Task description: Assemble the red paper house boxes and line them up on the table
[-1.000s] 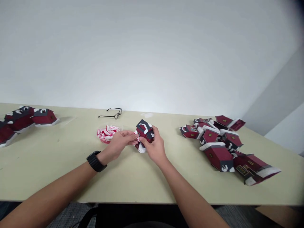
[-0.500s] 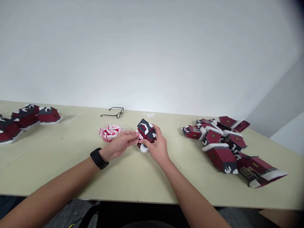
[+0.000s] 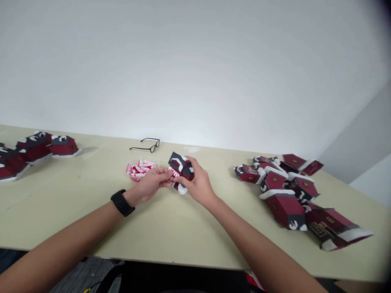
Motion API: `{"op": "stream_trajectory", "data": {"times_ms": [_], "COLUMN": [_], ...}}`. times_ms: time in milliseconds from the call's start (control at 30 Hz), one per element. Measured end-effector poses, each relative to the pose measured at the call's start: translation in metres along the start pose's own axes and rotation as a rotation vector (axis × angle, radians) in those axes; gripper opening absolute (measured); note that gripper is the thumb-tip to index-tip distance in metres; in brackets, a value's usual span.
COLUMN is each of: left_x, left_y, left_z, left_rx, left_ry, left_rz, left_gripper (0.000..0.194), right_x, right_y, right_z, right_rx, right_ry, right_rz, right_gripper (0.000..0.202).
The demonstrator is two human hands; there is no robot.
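A small dark-red model house (image 3: 187,172) with a dark grey roof and white snow-like trim is tilted just above or against the table. My right hand (image 3: 200,185) grips it from the right, thumb in front and fingers behind. At its left side, my left hand (image 3: 150,184) pinches a red-and-white striped candy (image 3: 174,172) by one end, pressing it against the house; the right thumb reaches close to it. Whether the candy is inside an opening is hidden by the fingers. Behind my left hand stands a clear container (image 3: 133,177) of similar striped candies.
Black eyeglasses (image 3: 152,148) lie at the back of the table (image 3: 100,195), near the wall. Several similar model houses (image 3: 284,207) are heaped on the right, some lying on their sides. More upright houses (image 3: 35,151) stand at the far left.
Both hands have shifted slightly left in view with the house and candy. The house is turned a little, and the grips look the same. My view has tilted slightly.
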State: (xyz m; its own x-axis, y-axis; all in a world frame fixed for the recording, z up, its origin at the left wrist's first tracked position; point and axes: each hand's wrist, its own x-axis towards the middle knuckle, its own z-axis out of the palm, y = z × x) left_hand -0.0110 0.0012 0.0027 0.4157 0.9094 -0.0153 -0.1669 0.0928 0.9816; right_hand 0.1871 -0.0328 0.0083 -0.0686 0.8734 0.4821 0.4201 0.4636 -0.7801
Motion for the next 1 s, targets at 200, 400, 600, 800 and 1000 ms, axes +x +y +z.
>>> {"op": "stream_trajectory", "data": {"times_ms": [200,400,600,800,1000], "left_x": [-0.003,-0.01,-0.005,-0.004,-0.004], "left_y": [-0.005,-0.003,-0.007,-0.014,-0.012], "left_z": [0.014,0.019,0.016,0.016,0.018], "left_rx": [0.302,0.326,0.313,0.339,0.362], "left_ry": [0.14,-0.098,-0.088,-0.077,-0.097], "left_rz": [0.201,0.246,0.198,0.301,0.32], "left_gripper": [0.047,0.051,0.057,0.053,0.054], "right_x": [-0.008,-0.014,-0.014,-0.012,-0.012], "right_y": [0.011,0.0,0.009,0.02,0.018], "right_z": [-0.012,-0.023,-0.016,-0.012,-0.013], "right_rx": [0.311,0.512,0.521,0.469,0.467], "right_ry": [-0.083,-0.274,-0.273,-0.236,-0.241], "right_rz": [0.188,0.231,0.226,0.172,0.149], "right_gripper": [0.073,0.057,0.059,0.053,0.049]}}
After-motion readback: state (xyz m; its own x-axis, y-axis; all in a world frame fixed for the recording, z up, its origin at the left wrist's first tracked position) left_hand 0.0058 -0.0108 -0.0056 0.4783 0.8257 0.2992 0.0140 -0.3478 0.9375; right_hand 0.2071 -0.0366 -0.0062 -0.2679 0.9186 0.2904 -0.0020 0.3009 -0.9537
